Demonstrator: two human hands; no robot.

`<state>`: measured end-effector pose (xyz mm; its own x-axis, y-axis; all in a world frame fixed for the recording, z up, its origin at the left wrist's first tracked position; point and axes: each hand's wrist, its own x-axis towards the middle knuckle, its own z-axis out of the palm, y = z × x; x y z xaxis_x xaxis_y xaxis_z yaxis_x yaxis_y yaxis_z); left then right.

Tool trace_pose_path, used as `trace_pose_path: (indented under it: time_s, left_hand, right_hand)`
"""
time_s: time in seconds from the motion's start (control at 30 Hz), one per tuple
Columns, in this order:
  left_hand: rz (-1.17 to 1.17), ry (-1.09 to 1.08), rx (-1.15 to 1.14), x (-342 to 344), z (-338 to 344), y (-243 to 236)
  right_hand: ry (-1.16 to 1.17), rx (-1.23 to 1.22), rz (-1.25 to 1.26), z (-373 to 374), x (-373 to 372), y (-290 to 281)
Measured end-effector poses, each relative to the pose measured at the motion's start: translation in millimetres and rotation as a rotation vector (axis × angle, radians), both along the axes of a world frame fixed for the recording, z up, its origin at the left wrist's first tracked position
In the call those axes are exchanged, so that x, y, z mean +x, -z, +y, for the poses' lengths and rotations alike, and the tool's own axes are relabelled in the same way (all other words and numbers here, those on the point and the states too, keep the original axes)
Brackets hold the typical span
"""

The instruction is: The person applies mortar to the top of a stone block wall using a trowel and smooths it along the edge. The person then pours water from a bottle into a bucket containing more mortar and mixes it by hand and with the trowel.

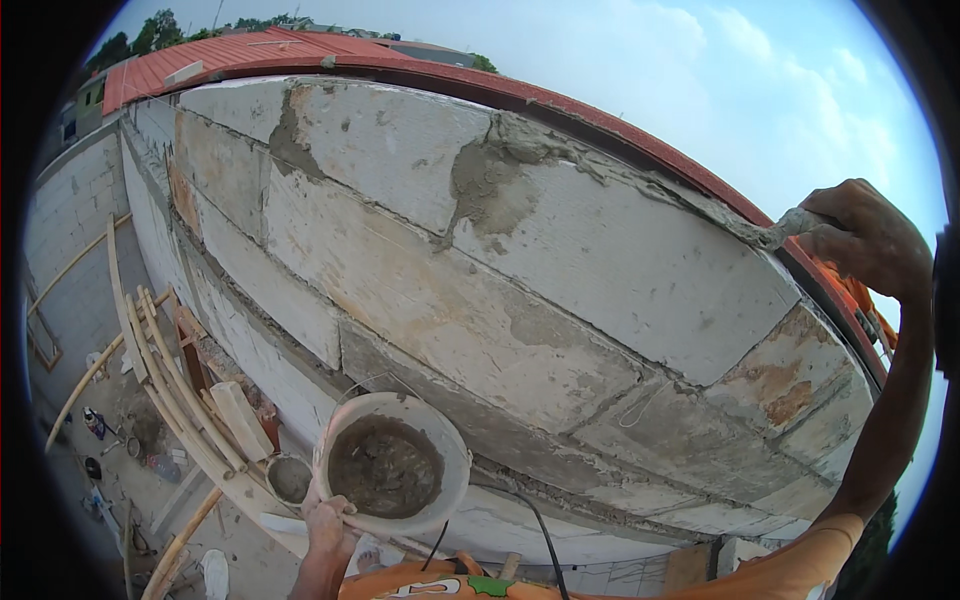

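My left hand grips the near left rim of a pale bucket, fingers closed on its edge. Wet grey mortar lies inside the bucket. Far to the right, my right hand is closed round a mortar-caked trowel at the top edge of the block wall. Mortar covers most of the trowel, so its blade is hard to make out. A rough strip of fresh mortar runs along the wall's top, and a grey patch of it spreads down a joint.
Red metal roofing lies just beyond the wall top. Down on the left, bamboo poles and a plank stand near a pale block and a smaller mortar pail. Tools lie scattered on the floor far below. Orange cloth shows behind my right arm.
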<state>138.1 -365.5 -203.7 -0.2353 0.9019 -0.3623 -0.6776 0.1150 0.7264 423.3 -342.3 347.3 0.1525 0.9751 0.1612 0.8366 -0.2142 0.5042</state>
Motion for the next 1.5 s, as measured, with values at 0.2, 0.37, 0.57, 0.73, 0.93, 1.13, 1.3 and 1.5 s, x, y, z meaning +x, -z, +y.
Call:
trace_pose_path:
  time_s: [0.2,0.37,0.57,0.73,0.93,1.13,1.3,1.5]
  left_hand:
    - [-0.046,0.043,0.024,1,3,21]
    - [-0.018,-0.004,0.039,-7,-4,18]
    - [-0.022,0.001,-0.007,-6,-3,-3]
    - [-0.091,0.011,0.060,-7,-3,6]
    - [-0.064,0.037,0.034,-7,2,23]
    - [-0.072,0.042,0.003,-4,0,27]
    - [-0.052,0.005,-0.001,-1,-1,20]
    - [-0.003,0.016,-0.040,-1,-3,26]
  right_hand:
    - [-0.179,0.354,-0.002,-41,32,21]
    - [-0.514,0.549,0.014,0,-12,86]
    - [-0.586,0.485,-0.372,18,-59,156]
    - [-0.555,0.567,-0.585,32,-45,174]
    - [-0.461,0.694,-0.508,3,-17,170]
    - [-0.245,0.641,-0.326,-30,1,169]
    - [-0.386,0.647,-0.262,-41,6,159]
    - [-0.494,0.628,-0.187,14,-24,89]
